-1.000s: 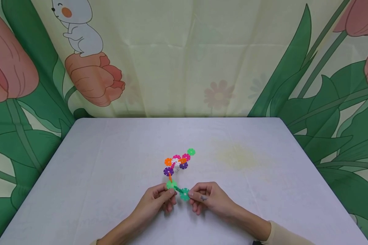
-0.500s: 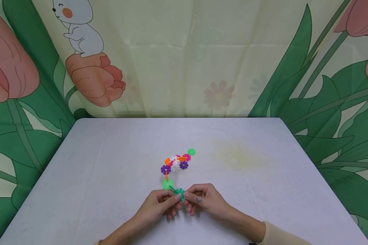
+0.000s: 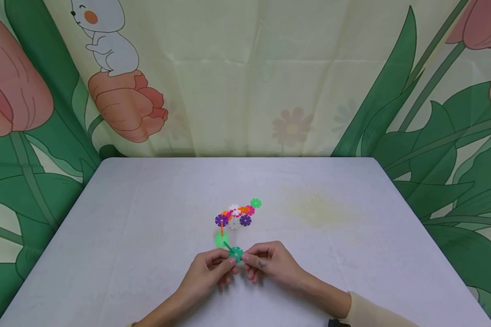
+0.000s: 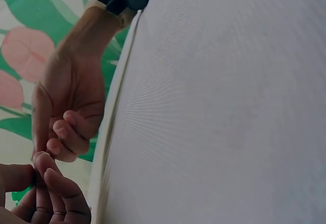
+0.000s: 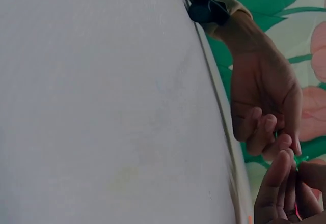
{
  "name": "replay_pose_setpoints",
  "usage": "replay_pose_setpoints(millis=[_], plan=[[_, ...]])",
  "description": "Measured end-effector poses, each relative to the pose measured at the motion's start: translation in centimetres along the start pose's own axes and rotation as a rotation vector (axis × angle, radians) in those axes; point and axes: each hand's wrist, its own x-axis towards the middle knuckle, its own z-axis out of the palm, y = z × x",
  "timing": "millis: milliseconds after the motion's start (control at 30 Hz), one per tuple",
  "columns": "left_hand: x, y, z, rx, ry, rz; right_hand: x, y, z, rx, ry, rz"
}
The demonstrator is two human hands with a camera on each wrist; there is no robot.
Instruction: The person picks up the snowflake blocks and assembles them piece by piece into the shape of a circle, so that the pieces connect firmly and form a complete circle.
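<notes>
Toward the near edge of the white surface (image 3: 147, 200), midway between its side edges, the teal disc (image 3: 236, 254) is pinched at its rim by the left hand (image 3: 206, 268) and the right hand (image 3: 276, 263). It is probably best gripped lightly and held level, so that the linked chain of discs (image 3: 222, 221), stretched toward the far edge, is not twisted. Right of centre, the surface is marked by a yellowish stain (image 3: 317, 209); beyond the far edge a tulip-printed curtain (image 3: 229, 91) is hung.
</notes>
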Motion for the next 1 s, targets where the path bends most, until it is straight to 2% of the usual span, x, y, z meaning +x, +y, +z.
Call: replay_pose_setpoints(millis=[133,267,367,467,600,800,1000], plan=[[0.0,0.2,-0.3,-0.001,0.051,-0.027,0.6,-0.5,-1.1,-0.187,0.061,-0.011],[-0.1,0.2,-0.6,-0.014,0.083,-0.047,2.1,-1.2,-3.4,-0.405,0.195,0.001],[-0.1,0.2,-0.7,-0.021,0.084,-0.049,3.7,-1.5,-5.4,-0.475,0.283,0.056],[-0.2,0.2,-0.7,-0.028,0.075,-0.044,5.2,-1.6,-7.1,-0.5,0.326,0.098],[-0.3,0.3,-0.7,-0.038,0.072,-0.046,6.8,-1.6,-8.7,-0.514,0.317,0.088],[-0.4,0.5,-0.7,-0.036,0.068,-0.041,8.5,-1.9,-9.8,-0.506,0.275,0.094],[-0.3,0.5,-0.7,-0.035,0.063,-0.047,9.6,-2.2,-10.2,-0.595,0.217,0.134]])
